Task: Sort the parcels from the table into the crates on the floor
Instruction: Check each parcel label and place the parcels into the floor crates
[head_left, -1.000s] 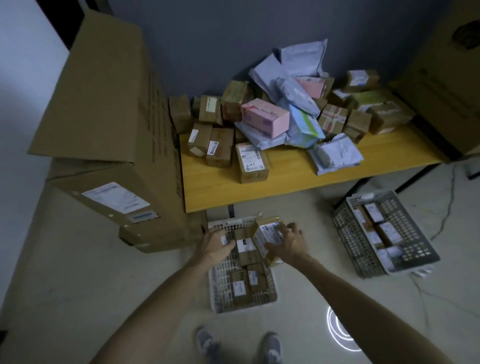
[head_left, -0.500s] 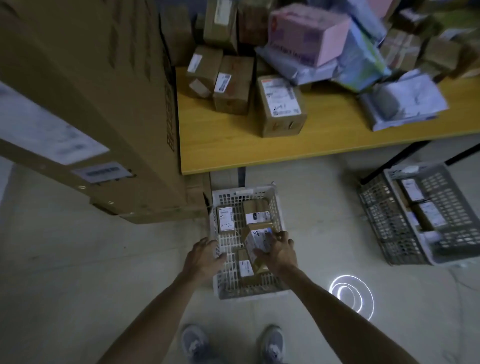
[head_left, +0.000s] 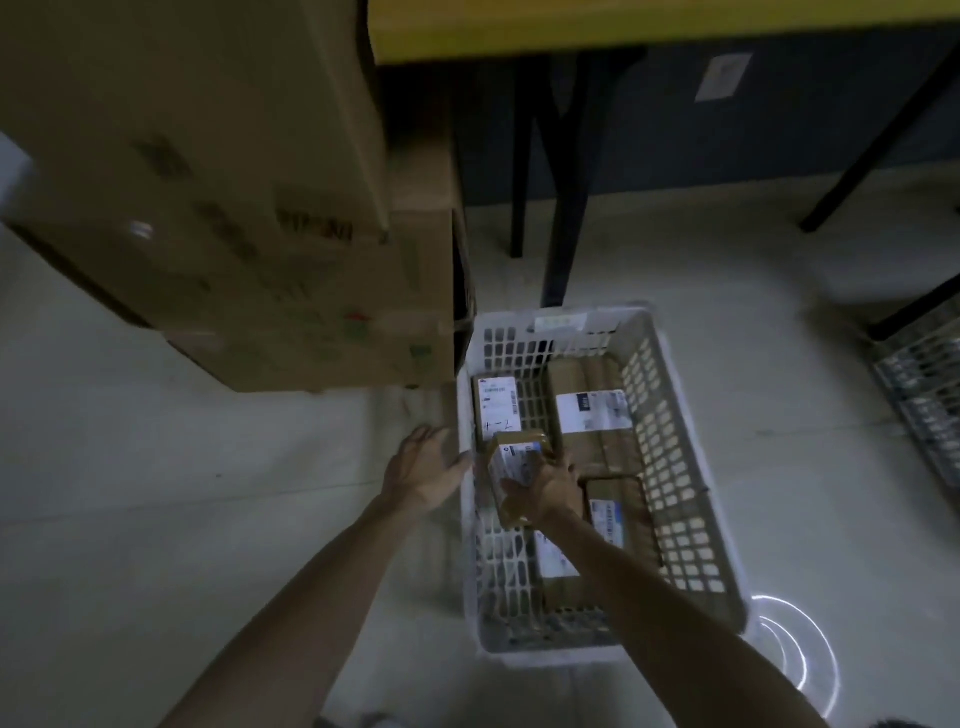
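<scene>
Over the white slotted plastic crate (head_left: 675, 467) on the floor, gripped a small brown cardboard parcel with a white label (head_left: 514, 462) in the right hand (head_left: 545, 488), fingers curled round it, low inside the crate and not yet let go; held the left hand (head_left: 423, 470) slack and empty just beside the rim; counted at least four labelled brown parcels already lying inside; could not see the top of the yellow table (head_left: 623, 26), so could not judge what remained; found the printed labels too blurred to read; made out only a handwritten mark, perhaps "4-7", on the far-left parcel (head_left: 496, 408).
</scene>
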